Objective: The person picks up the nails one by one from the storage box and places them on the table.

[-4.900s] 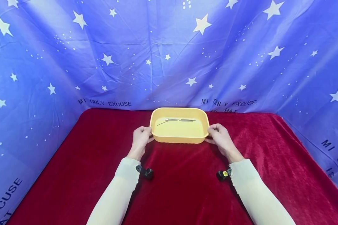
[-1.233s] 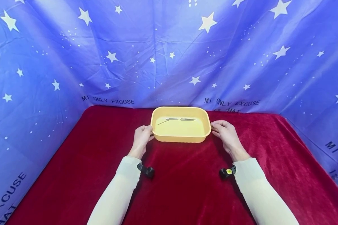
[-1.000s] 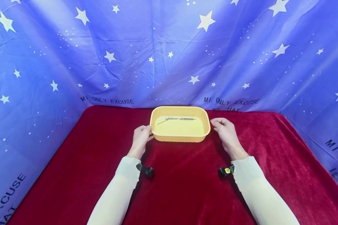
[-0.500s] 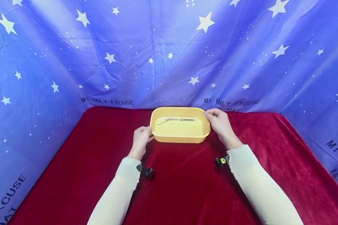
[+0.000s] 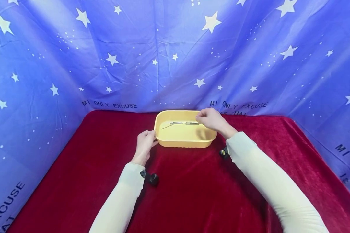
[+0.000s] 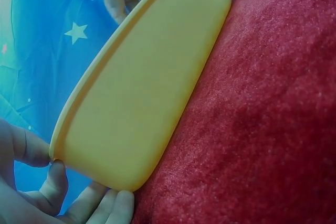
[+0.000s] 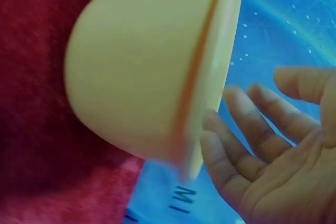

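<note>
A shallow yellow plastic tub [image 5: 186,144] stands near the back of the table. Several thin grey metal pieces, much like nails, lie on its floor; one long nail-like piece [image 5: 167,126] slants at the left. My left hand [image 5: 145,145] pinches the tub's left end; in the left wrist view its thumb and forefinger meet at the rim, with other fingertips [image 6: 124,203] against the lower wall. Over the tub's right part hovers my right hand [image 5: 214,121], its shadow falling inside. The right wrist view shows loosely bent, spread fingers [image 7: 247,119] beside the rim, holding nothing visible.
Dark red velvet cloth [image 5: 186,194] covers the table. A blue star-printed curtain [image 5: 128,48] hangs close behind the tub and along both sides. Each wrist carries a black camera on a strap [image 5: 150,178].
My right hand has let go of the tub's right end, risen, and moved left over the tub. The left hand keeps its hold. The tub and metal pieces stay in place.
</note>
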### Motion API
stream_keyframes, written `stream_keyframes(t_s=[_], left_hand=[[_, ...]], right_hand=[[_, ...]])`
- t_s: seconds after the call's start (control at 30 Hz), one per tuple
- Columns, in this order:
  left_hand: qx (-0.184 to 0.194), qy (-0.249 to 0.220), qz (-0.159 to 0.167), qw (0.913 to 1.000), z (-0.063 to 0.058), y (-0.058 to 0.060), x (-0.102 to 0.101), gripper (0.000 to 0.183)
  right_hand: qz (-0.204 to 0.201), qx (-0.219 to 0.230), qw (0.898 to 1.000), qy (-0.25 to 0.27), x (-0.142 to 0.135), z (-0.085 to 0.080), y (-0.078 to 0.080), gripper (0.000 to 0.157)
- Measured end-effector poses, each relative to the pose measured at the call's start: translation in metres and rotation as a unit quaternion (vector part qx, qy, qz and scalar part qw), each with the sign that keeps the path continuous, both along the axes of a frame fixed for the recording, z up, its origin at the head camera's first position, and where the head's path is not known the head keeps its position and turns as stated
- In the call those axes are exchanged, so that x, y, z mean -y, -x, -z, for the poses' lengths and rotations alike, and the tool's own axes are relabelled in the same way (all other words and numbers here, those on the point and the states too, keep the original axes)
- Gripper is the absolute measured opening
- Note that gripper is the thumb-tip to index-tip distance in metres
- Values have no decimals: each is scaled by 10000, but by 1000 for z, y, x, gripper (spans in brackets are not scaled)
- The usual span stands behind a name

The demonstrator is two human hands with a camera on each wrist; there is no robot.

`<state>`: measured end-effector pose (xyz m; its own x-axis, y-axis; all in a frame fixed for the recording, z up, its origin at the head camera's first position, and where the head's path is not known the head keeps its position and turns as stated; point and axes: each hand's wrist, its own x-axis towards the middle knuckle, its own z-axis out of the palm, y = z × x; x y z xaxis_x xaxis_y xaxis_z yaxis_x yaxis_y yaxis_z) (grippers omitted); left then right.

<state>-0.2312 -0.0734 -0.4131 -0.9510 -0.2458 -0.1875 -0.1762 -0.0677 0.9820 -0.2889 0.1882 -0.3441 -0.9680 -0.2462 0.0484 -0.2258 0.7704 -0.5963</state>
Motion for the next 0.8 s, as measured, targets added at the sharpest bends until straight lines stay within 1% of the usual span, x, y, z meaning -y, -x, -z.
stream_keyframes(t_s=[0.13, 0.23, 0.33, 0.43, 0.5, 0.57, 0.63, 0.8], left_hand=[[15, -6, 23, 10000, 0, 0, 0, 12], [25, 11, 49, 10000, 0, 0, 0, 12], [44, 42, 52, 10000, -1, 0, -1, 12], [50, 47, 58, 10000, 0, 0, -2, 12], [37, 31, 44, 10000, 0, 0, -2, 12], [36, 17, 50, 10000, 0, 0, -2, 13], [31, 14, 59, 10000, 0, 0, -1, 12], [25, 22, 74, 10000, 0, 1, 0, 13]], right_hand=[[-321, 136, 9978, -571, 12, -7, 6, 20], [-371, 236, 9945, -950, 22, -13, 9, 19], [-474, 253, 9889, -1383, 28, -18, 12, 17], [-735, 146, 9809, -1794, 30, -21, 18, 17], [-957, 87, 9754, -1982, 31, -20, 24, 16], [-1098, 39, 9703, -2157, 32, -19, 30, 15], [-1177, 22, 9646, -2360, 34, -17, 35, 17], [-1300, -183, 9476, -2913, 38, -15, 43, 24]])
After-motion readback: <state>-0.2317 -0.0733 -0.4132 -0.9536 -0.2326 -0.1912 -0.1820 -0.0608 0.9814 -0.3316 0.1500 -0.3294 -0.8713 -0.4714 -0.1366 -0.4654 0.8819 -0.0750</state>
